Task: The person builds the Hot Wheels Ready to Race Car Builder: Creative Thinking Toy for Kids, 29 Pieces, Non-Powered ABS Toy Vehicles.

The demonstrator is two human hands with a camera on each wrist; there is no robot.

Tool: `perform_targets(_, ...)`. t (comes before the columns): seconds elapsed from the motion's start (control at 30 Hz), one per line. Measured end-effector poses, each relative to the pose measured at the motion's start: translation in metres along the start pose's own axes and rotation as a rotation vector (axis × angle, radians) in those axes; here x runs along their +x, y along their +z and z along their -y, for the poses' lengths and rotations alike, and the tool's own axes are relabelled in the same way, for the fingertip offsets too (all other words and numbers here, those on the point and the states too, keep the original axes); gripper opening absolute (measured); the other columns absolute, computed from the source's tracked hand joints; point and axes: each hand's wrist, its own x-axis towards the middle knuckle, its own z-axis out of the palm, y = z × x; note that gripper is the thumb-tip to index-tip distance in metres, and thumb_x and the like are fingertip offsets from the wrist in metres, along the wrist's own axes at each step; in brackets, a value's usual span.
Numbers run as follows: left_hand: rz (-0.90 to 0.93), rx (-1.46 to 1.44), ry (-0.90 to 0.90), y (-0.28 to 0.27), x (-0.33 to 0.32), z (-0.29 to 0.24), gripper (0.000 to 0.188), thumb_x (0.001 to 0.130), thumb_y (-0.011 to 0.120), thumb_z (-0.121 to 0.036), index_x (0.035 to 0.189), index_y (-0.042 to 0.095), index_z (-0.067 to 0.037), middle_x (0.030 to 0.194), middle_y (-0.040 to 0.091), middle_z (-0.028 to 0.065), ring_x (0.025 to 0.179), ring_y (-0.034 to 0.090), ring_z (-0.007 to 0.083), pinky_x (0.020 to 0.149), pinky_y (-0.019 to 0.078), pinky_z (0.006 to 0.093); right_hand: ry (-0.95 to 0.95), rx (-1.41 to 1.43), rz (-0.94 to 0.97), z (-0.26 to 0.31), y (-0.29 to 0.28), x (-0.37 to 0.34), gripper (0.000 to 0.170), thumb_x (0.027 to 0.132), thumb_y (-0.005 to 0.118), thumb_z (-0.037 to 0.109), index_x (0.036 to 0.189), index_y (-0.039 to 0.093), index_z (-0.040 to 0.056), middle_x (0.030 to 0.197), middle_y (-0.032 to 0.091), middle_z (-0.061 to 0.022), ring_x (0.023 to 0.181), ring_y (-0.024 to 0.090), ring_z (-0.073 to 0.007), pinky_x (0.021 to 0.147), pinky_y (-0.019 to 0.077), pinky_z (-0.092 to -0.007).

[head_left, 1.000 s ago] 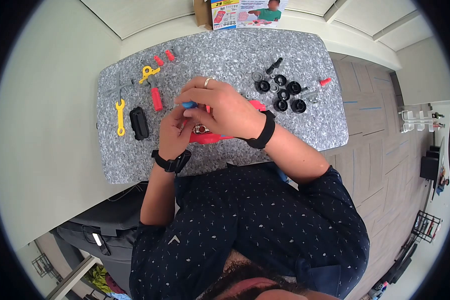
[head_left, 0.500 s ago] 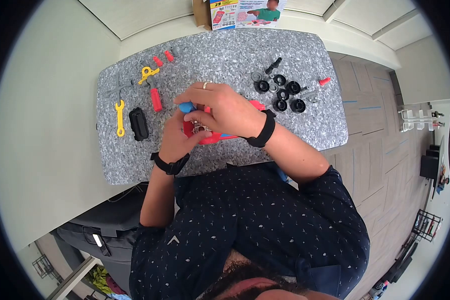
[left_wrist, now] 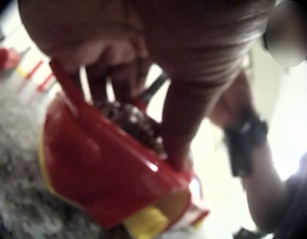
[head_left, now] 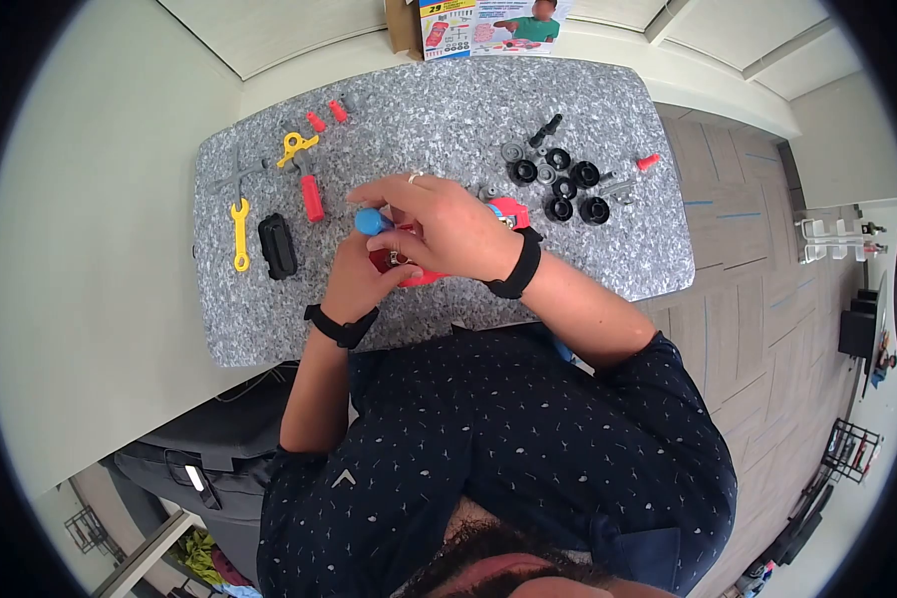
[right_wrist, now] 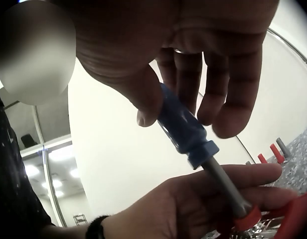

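In the right wrist view my right hand (right_wrist: 178, 55) pinches the blue handle (right_wrist: 183, 124) of a screwdriver between thumb and fingers. Its grey shaft (right_wrist: 226, 184) runs down to a red ring-shaped piece (right_wrist: 248, 219) at the silvery engine part. My left hand (head_left: 354, 279) grips the front of the red toy car (head_left: 424, 278), thumb on its edge. The left wrist view shows the car body (left_wrist: 103, 164) tilted, with a yellow piece (left_wrist: 146, 222) low on it and the silvery part (left_wrist: 136, 124) partly behind my fingers. The screwdriver tip is hidden.
On the grey speckled table (head_left: 439, 100) lie a yellow wrench (head_left: 239, 235), a black tray-like part (head_left: 277, 246), a red-handled tool (head_left: 312, 198) and small red pieces (head_left: 316, 122) at left. Several black wheels (head_left: 585, 175) lie at right. A printed box (head_left: 448, 30) stands behind.
The blue handle has tilted and moved slightly left and down, showing more of itself. My left fingers have shifted on the car, and more of the car's rear shows beside my right wrist.
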Motion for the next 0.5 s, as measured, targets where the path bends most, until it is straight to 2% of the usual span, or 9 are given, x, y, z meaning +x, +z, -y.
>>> perform_targets(0.07,0.029,0.005,0.006,-0.001,0.001,0.0,0.057,0.08,0.101,-0.014,0.129,0.073,-0.004,0.117,0.081,0.0094,0.108,0.079,0.0234,0.095,0.0622,0.039,-0.027,0.0,-0.058,0.001,-0.006,-0.004,0.043,0.094,0.087,0.008,0.135,0.075,0.0094,0.113,0.077,-0.013,0.099,0.077,-0.0313,0.088,0.0626,-0.0424)
perform_targets(0.13,0.055,0.086,0.132,-0.002,0.004,0.002,0.075,0.08,0.099,-0.011,0.147,0.066,-0.005,0.134,0.079,0.0111,0.121,0.077,0.0268,0.105,0.0607,0.0406,-0.093,-0.023,-0.156,0.001,-0.024,-0.01,0.041,0.097,0.082,0.006,0.136,0.072,0.0083,0.12,0.078,-0.0142,0.106,0.079,-0.0315,0.092,0.0624,-0.0447)
perform_targets(0.17,0.066,0.145,0.224,-0.002,0.006,0.003,0.086,0.08,0.098,-0.009,0.158,0.06,-0.006,0.144,0.077,0.012,0.129,0.075,0.0287,0.111,0.0595,0.0417,0.069,0.18,-0.268,0.004,-0.036,-0.014,0.035,0.1,0.078,0.005,0.135,0.072,0.0079,0.117,0.077,-0.0114,0.104,0.078,-0.0255,0.09,0.0616,-0.0408)
perform_targets(0.2,0.068,0.108,0.202,-0.001,0.006,0.002,0.088,0.079,0.098,-0.008,0.159,0.061,-0.007,0.147,0.076,0.011,0.132,0.073,0.0296,0.115,0.057,0.0427,0.234,0.384,-0.377,0.007,-0.052,-0.021,0.03,0.103,0.074,0.005,0.133,0.072,0.0076,0.113,0.077,-0.0086,0.102,0.077,-0.0196,0.089,0.0607,-0.0369)
perform_targets(0.27,0.075,0.031,0.16,0.001,0.005,0.0,0.091,0.077,0.098,-0.008,0.16,0.061,-0.009,0.152,0.075,0.0089,0.14,0.068,0.0315,0.122,0.0519,0.0447,0.335,0.307,-0.592,-0.009,-0.104,-0.037,0.024,0.105,0.071,0.006,0.129,0.073,0.0071,0.106,0.075,-0.0045,0.102,0.073,-0.0098,0.086,0.0581,-0.0301)
perform_targets(0.37,0.085,0.056,0.192,0.002,0.007,-0.001,0.09,0.077,0.098,-0.008,0.16,0.061,-0.008,0.151,0.075,0.0092,0.14,0.068,0.0312,0.122,0.0514,0.0451,0.571,-0.555,-0.595,-0.039,-0.185,-0.069,0.028,0.101,0.081,0.017,0.126,0.075,0.0062,0.104,0.078,-0.0148,0.1,0.077,-0.0262,0.086,0.0603,-0.0403)
perform_targets(0.4,0.087,0.075,0.197,0.002,0.008,-0.002,0.09,0.077,0.097,-0.008,0.16,0.061,-0.008,0.151,0.075,0.0092,0.14,0.068,0.0313,0.122,0.0511,0.0452,0.573,-0.833,-0.538,-0.054,-0.207,-0.083,0.032,0.099,0.085,0.022,0.126,0.076,0.0062,0.105,0.079,-0.0187,0.1,0.077,-0.0332,0.087,0.0611,-0.045)
perform_targets(0.47,0.088,0.11,0.206,0.003,0.009,-0.005,0.09,0.077,0.097,-0.007,0.16,0.061,-0.008,0.151,0.075,0.0093,0.141,0.067,0.0314,0.123,0.0504,0.0455,0.757,-0.963,-0.465,-0.091,-0.248,-0.12,0.041,0.096,0.089,0.033,0.126,0.078,0.007,0.111,0.08,-0.0228,0.105,0.076,-0.0441,0.092,0.0606,-0.0535)
perform_targets(0.5,0.099,0.123,0.217,0.004,0.009,-0.006,0.091,0.078,0.097,-0.006,0.16,0.06,-0.007,0.153,0.074,0.0111,0.142,0.067,0.0304,0.123,0.0505,0.0446,0.928,-1.01,-0.442,-0.1,-0.258,-0.129,0.044,0.095,0.089,0.036,0.127,0.079,0.0078,0.116,0.082,-0.0224,0.113,0.077,-0.0434,0.096,0.0612,-0.0541)
